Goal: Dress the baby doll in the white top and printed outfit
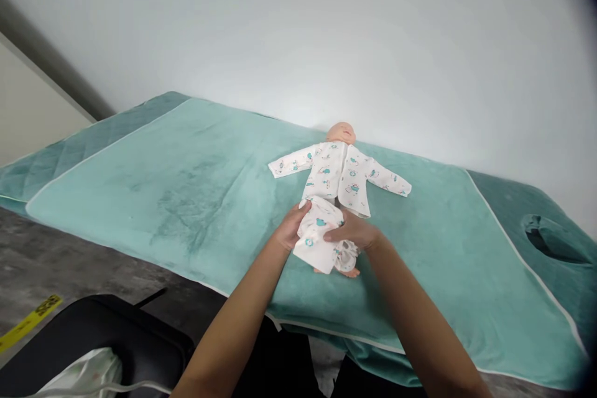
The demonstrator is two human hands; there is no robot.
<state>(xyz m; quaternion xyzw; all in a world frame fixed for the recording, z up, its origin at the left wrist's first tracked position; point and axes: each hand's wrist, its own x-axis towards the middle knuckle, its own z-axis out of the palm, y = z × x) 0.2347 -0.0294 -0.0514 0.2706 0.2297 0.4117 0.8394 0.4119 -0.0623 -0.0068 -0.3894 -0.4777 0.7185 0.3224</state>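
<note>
A baby doll (341, 132) lies on its back on a teal towel (186, 193), head toward the wall. It wears a white printed top (338, 175) with the sleeves spread out. My left hand (290, 228) grips the left side of the matching white printed trousers (318, 236) at the doll's waist. My right hand (353, 231) holds their right side, fingers curled over the cloth. A bare doll foot (351, 272) pokes out below the trousers.
The towel covers a teal padded massage table (555, 211) with a face hole (550, 239) at the right. A white wall stands behind. A black stool (112, 336) with a white bag (84, 376) sits at lower left, beside yellow floor tape (28, 321).
</note>
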